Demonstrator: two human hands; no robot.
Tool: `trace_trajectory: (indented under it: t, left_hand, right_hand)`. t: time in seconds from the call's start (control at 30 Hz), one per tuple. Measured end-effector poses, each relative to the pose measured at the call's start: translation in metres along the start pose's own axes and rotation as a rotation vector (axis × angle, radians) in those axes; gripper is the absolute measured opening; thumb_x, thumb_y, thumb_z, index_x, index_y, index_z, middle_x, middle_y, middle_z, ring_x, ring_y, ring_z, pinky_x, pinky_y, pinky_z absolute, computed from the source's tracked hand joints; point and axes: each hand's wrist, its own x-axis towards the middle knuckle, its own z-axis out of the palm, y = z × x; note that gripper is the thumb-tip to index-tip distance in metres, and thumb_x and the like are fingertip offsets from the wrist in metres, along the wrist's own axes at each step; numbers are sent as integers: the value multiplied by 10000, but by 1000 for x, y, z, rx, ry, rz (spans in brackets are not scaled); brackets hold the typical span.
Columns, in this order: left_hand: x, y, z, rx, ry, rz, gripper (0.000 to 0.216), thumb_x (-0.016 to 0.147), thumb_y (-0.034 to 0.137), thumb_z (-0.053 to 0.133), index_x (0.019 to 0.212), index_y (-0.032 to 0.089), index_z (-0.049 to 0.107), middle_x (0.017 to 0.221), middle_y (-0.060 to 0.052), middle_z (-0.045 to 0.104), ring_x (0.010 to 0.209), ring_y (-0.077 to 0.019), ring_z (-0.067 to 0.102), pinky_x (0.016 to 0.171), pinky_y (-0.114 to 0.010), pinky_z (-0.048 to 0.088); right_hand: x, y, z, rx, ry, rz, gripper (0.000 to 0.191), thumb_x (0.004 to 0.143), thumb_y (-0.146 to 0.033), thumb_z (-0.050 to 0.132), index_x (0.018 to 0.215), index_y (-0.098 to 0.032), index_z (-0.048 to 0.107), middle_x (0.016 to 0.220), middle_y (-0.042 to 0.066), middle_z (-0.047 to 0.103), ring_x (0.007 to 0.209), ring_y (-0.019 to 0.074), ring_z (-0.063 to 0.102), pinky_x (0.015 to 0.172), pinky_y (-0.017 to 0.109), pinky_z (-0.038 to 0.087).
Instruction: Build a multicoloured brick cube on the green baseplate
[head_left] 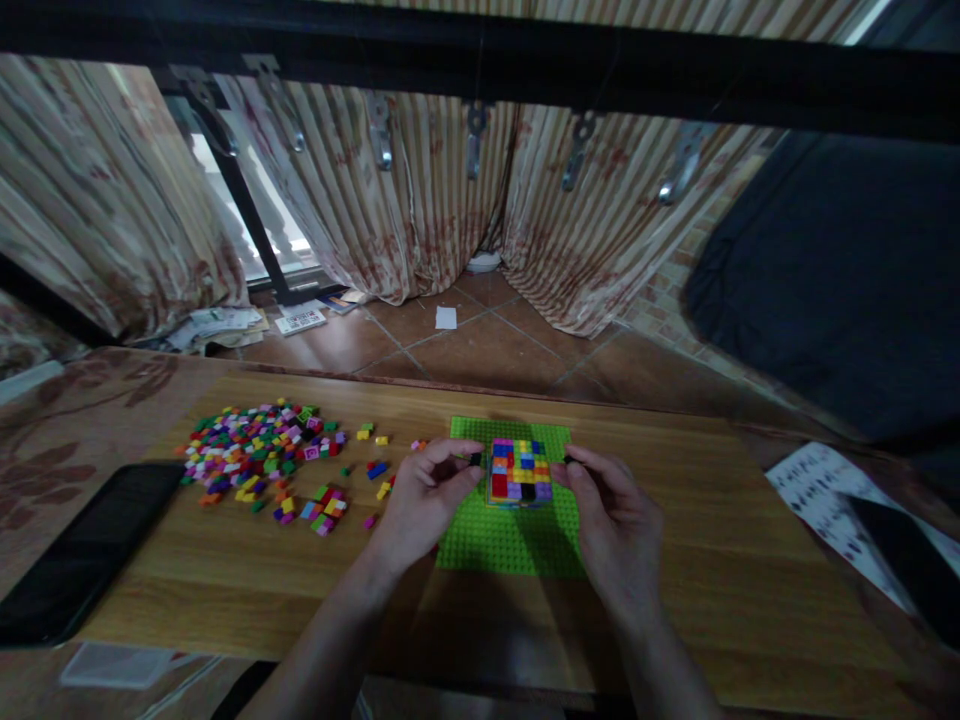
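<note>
A small multicoloured block of stacked bricks point(519, 470) stands on a bright green baseplate point(499, 540) on a wooden board. My left hand point(420, 500) is just left of the block, thumb and forefinger pinching a small black brick point(475, 459) at its left edge. At the block's right side, my right hand point(611, 510) pinches another small black brick point(568, 460). Both hands rest over the baseplate.
A pile of several loose coloured bricks point(259, 450) lies on the board point(712, 560) to the left. A black phone point(82, 550) lies at the far left. Printed paper point(825, 500) and a dark object sit at the right. Curtains and tiled floor lie beyond.
</note>
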Motion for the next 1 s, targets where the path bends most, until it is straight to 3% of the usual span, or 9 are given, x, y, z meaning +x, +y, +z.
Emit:
trace_trajectory:
  t: [0.2, 0.33, 0.5, 0.73, 1.0]
  left_hand:
    - [0, -9, 1, 53, -21, 58, 212, 782, 242, 683, 983, 200, 736, 696, 9, 577, 630, -115, 509, 588, -231, 422]
    - [-2, -12, 1, 132, -44, 127, 220, 824, 231, 647, 1032, 216, 718, 835, -26, 645, 748, -141, 595, 690, -260, 496]
    - [-5, -4, 6, 188, -12, 143, 256, 825, 182, 626, 1080, 209, 640, 938, -27, 673, 819, -143, 643, 780, -273, 528]
    - [-8, 5, 10, 299, -49, 194, 65, 839, 180, 619, 899, 190, 643, 818, -15, 653, 759, -138, 622, 735, -254, 502]
    - [-6, 6, 7, 345, -56, 289, 125, 861, 159, 617, 961, 190, 684, 852, -25, 660, 791, -144, 627, 754, -276, 498]
  right_hand:
    - [2, 3, 1, 22, -3, 46, 226, 821, -386, 692, 982, -232, 732, 1005, 55, 695, 866, 192, 687, 783, 365, 570]
    - [2, 6, 0, 37, -23, 63, 251, 808, -372, 710, 1014, -229, 719, 1005, 58, 704, 907, 200, 676, 820, 378, 553]
    - [0, 6, -2, -56, -82, -23, 189, 822, -344, 701, 985, -253, 734, 1007, 38, 679, 913, 194, 662, 823, 370, 540]
    - [-2, 6, 5, -280, -154, -186, 148, 821, -341, 709, 957, -309, 760, 1056, 38, 667, 1042, 233, 607, 936, 442, 472]
    - [-3, 17, 9, -293, -156, -94, 192, 828, -397, 687, 984, -311, 760, 1244, 61, 595, 1194, 267, 552, 1028, 516, 410]
